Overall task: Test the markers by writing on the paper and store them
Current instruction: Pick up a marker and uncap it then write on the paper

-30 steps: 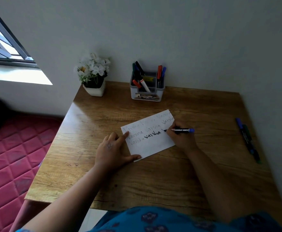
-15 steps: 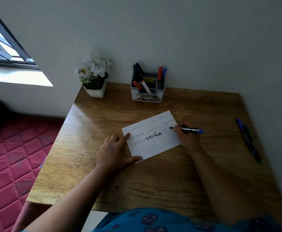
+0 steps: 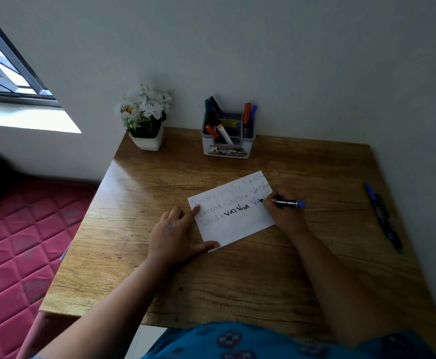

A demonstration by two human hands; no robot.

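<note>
The right hand [image 3: 284, 216] pinches a marker [image 3: 285, 202] between curled fingers, its grip clamped on the barrel near the tip. The marker lies nearly level, blue end pointing right, tip touching the paper [image 3: 231, 212] at the right end of the third written line, just after a bold black word. A blue letter sits at the tip.

The left hand [image 3: 175, 233] lies flat on the worktop [image 3: 237, 281], its grip apart: the forefinger presses the paper's left edge and the thumb reaches to its near corner. The paper lies tilted near the middle of the worktop, with three lines of handwriting, mostly faint.

At the back, against the wall, stands a grey holder [image 3: 228, 145] with several markers upright or leaning in it: green and black ones at the left, orange and blue ones at the right, and a white one slanting in front. Left of the holder stands a white pot [image 3: 148, 142] of white flowers.

Well apart from the paper, at the worktop's right edge, two loose markers [image 3: 382, 216] lie side by side, one blue, one green.

A red quilted mattress [image 3: 17, 242] lies left of the worktop, under a window [image 3: 4, 73].
</note>
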